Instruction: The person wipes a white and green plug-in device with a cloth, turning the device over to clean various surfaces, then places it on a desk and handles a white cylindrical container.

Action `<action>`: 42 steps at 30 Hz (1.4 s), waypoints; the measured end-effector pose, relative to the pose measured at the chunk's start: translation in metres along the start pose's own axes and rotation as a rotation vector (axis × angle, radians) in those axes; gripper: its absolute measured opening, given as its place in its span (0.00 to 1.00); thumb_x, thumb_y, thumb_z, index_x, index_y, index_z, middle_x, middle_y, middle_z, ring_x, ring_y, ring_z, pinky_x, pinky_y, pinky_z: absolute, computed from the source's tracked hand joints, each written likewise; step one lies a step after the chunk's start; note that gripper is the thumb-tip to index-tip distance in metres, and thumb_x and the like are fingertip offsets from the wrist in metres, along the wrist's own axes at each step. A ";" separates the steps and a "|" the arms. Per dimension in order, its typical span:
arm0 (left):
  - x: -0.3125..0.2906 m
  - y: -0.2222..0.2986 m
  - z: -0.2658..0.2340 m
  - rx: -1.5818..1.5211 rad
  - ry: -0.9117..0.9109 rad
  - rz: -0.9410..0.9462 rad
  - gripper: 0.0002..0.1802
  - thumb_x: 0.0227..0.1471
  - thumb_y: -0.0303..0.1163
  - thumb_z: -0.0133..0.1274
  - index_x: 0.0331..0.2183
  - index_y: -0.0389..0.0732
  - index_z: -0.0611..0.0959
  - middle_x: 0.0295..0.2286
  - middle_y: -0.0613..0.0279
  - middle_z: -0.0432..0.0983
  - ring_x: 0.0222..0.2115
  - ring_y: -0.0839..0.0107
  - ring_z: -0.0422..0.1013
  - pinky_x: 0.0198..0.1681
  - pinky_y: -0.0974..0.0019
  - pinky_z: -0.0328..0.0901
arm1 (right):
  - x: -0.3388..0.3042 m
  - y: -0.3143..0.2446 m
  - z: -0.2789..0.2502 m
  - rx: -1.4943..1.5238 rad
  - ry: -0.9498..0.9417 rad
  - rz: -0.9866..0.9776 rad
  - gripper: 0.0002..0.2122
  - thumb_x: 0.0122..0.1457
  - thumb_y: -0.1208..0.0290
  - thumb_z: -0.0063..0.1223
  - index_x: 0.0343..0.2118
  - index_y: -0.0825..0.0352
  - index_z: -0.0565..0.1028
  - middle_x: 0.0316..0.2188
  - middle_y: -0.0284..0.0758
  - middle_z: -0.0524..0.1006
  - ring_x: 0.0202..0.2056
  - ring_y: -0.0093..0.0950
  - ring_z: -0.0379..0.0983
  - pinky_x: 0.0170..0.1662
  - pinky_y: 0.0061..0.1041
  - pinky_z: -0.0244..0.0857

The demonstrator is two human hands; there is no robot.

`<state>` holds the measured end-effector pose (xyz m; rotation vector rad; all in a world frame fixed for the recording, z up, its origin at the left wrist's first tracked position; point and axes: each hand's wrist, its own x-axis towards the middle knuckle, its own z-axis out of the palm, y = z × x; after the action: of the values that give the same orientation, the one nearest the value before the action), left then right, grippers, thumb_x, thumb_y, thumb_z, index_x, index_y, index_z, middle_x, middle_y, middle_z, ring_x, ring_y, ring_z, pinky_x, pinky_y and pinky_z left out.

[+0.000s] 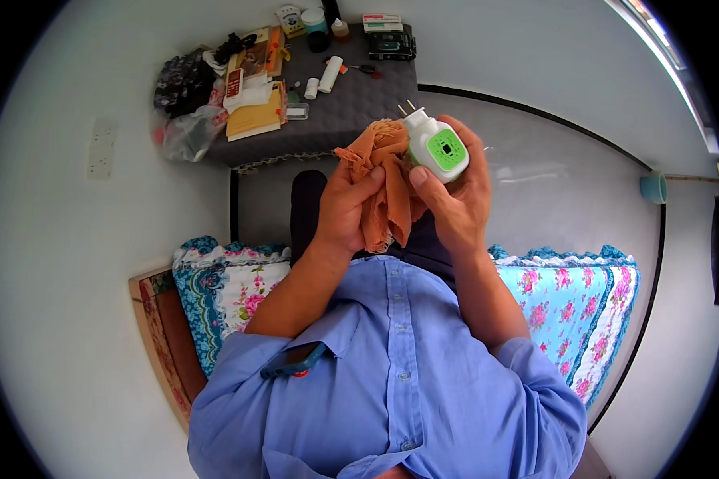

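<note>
In my left hand [349, 206] is a crumpled orange cloth [387, 191] with frayed edges, its folds hanging down. My right hand [464, 185] grips a white plug-in vaporizer [420, 132], thumb at the near side and fingers behind. Its front carries a green panel with small holes and a dark square centre. Two metal prongs stick out at the top left. The cloth lies against the vaporizer's left side, and both are held up in front of my body. Part of the vaporizer's underside is hidden by my thumb and the cloth.
Ahead stands a table with a dark quilted cover [351, 112], bearing books [257, 116], a red and white phone [234, 83], bottles [331, 73], scissors [364, 69] and plastic bags [192, 132]. I sit on a floral-covered seat [563, 307]. A phone [294, 361] rests in my shirt pocket.
</note>
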<state>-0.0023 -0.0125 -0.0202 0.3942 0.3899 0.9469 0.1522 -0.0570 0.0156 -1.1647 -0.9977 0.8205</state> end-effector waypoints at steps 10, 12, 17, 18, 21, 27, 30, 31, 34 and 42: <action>0.005 0.024 -0.016 0.095 -0.001 -0.072 0.24 0.64 0.25 0.47 0.61 0.33 0.68 0.51 0.51 0.75 0.49 0.64 0.77 0.54 0.62 0.73 | 0.010 -0.014 -0.018 -0.121 -0.296 -0.158 0.31 0.49 0.77 0.66 0.58 0.74 0.70 0.46 0.37 0.74 0.51 0.29 0.72 0.58 0.28 0.64; 0.005 0.020 -0.020 0.055 0.000 -0.067 0.24 0.64 0.25 0.47 0.61 0.33 0.68 0.51 0.51 0.75 0.49 0.64 0.77 0.54 0.61 0.73 | 0.007 -0.020 -0.017 -0.131 -0.268 -0.099 0.30 0.48 0.79 0.62 0.58 0.74 0.71 0.48 0.39 0.74 0.51 0.30 0.72 0.58 0.29 0.64; 0.006 0.016 -0.024 -0.040 0.035 -0.094 0.25 0.64 0.24 0.46 0.62 0.34 0.67 0.52 0.49 0.74 0.49 0.62 0.77 0.54 0.60 0.73 | 0.017 -0.028 -0.026 -0.300 -0.416 -0.252 0.28 0.43 0.82 0.57 0.54 0.68 0.74 0.51 0.42 0.77 0.50 0.32 0.76 0.56 0.29 0.67; 0.006 0.017 -0.030 -0.092 -0.026 -0.122 0.26 0.63 0.24 0.45 0.62 0.34 0.67 0.52 0.48 0.74 0.50 0.61 0.76 0.54 0.60 0.73 | 0.020 -0.033 -0.026 -0.332 -0.501 -0.271 0.29 0.44 0.82 0.58 0.55 0.69 0.74 0.53 0.41 0.77 0.52 0.30 0.75 0.58 0.29 0.67; 0.007 0.020 -0.038 -0.209 -0.169 -0.190 0.28 0.61 0.26 0.44 0.62 0.33 0.67 0.53 0.45 0.74 0.51 0.57 0.76 0.55 0.56 0.73 | 0.015 -0.030 -0.024 -0.069 -0.542 -0.130 0.30 0.44 0.83 0.63 0.56 0.71 0.73 0.54 0.40 0.76 0.54 0.29 0.74 0.60 0.29 0.66; 0.003 0.005 -0.028 -0.380 -0.155 -0.252 0.29 0.63 0.35 0.43 0.62 0.33 0.68 0.53 0.45 0.74 0.52 0.54 0.75 0.59 0.53 0.70 | 0.004 -0.024 -0.003 0.243 -0.274 0.030 0.36 0.41 0.78 0.76 0.57 0.74 0.72 0.53 0.39 0.76 0.53 0.28 0.75 0.57 0.28 0.69; 0.008 -0.010 -0.039 -0.394 -0.147 -0.325 0.29 0.68 0.41 0.37 0.65 0.37 0.64 0.58 0.47 0.68 0.57 0.54 0.69 0.63 0.53 0.65 | 0.004 -0.010 0.002 -0.054 -0.066 -0.207 0.36 0.40 0.78 0.77 0.56 0.72 0.73 0.49 0.40 0.78 0.49 0.31 0.77 0.52 0.28 0.72; 0.011 -0.010 -0.033 -0.445 -0.088 -0.378 0.30 0.70 0.44 0.33 0.67 0.40 0.60 0.62 0.48 0.64 0.61 0.54 0.65 0.66 0.52 0.62 | 0.007 -0.003 0.003 -0.290 0.026 -0.348 0.35 0.41 0.78 0.77 0.56 0.70 0.73 0.47 0.40 0.78 0.47 0.33 0.78 0.49 0.28 0.73; 0.003 -0.008 -0.016 -0.276 -0.052 -0.199 0.28 0.70 0.41 0.39 0.64 0.37 0.63 0.58 0.49 0.68 0.57 0.58 0.69 0.62 0.56 0.66 | 0.010 0.003 0.002 -0.492 0.134 -0.487 0.32 0.40 0.77 0.76 0.52 0.69 0.75 0.43 0.43 0.79 0.43 0.39 0.79 0.45 0.31 0.74; 0.005 0.015 -0.013 0.341 0.108 0.186 0.24 0.58 0.19 0.53 0.56 0.32 0.73 0.44 0.54 0.79 0.40 0.72 0.79 0.46 0.67 0.74 | 0.007 -0.021 -0.007 -0.648 -0.252 -0.331 0.28 0.41 0.73 0.73 0.50 0.64 0.77 0.43 0.38 0.80 0.45 0.40 0.78 0.47 0.35 0.72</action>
<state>-0.0167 0.0014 -0.0246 0.7015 0.6246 1.0884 0.1620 -0.0577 0.0365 -1.3982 -1.6940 0.3834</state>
